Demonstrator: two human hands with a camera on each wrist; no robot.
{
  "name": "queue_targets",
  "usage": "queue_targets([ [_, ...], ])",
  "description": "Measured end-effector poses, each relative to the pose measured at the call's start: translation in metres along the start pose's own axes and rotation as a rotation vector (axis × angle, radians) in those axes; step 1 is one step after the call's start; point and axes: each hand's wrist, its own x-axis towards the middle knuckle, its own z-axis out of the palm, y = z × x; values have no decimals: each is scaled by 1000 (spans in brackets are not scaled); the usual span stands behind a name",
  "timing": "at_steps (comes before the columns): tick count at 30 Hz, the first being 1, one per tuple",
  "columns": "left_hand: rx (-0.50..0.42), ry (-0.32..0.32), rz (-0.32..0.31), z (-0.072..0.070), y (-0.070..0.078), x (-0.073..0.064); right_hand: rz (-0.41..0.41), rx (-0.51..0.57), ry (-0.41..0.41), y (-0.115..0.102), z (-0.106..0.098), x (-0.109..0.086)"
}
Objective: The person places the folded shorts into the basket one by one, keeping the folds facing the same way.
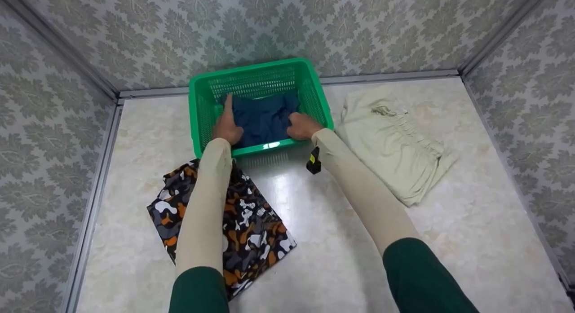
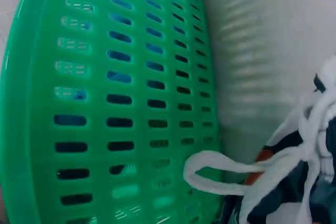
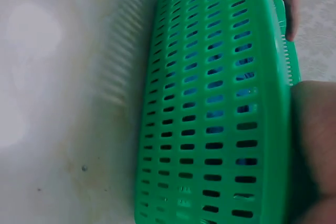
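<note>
A dark blue folded garment [image 1: 263, 117] lies inside a green perforated plastic basket [image 1: 194, 120]; its exact kind cannot be made out. My left hand [image 1: 228, 128] rests at the garment's left side, index finger stretched toward the basket's back. At the right side, my right hand [image 1: 303, 126] has its fingers curled on the garment's edge and grips it. Both wrists pass over the basket's front rim. In the right wrist view, the basket wall [image 3: 210, 114] hides the fingertips of the right hand [image 3: 317, 135]. The left wrist view shows mainly the basket's slotted wall [image 2: 131, 111].
Camouflage-patterned shorts [image 1: 256, 232] with a white drawstring [image 2: 226, 174] lie in front of the basket, under the left forearm. Folded beige elastic-waist bottoms [image 1: 395, 142] lie right of the basket. Patterned panels [image 1: 359, 30] enclose the pale tabletop [image 1: 471, 241] at the back and sides.
</note>
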Motion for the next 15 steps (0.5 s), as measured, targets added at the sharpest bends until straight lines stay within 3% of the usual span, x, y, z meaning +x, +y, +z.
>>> queue_targets([
  [5,172,-21,-52,1,10,-14,11,-79,77,1,1,-6],
  [7,207,-8,-23,2,15,-22,-26,-111,131,1,2,-10],
  [11,194,107,136,7,24,-45,-134,-56,312,1,2,-23],
  [15,144,261,319,17,32,-76,-181,60,501,16,3,-46],
])
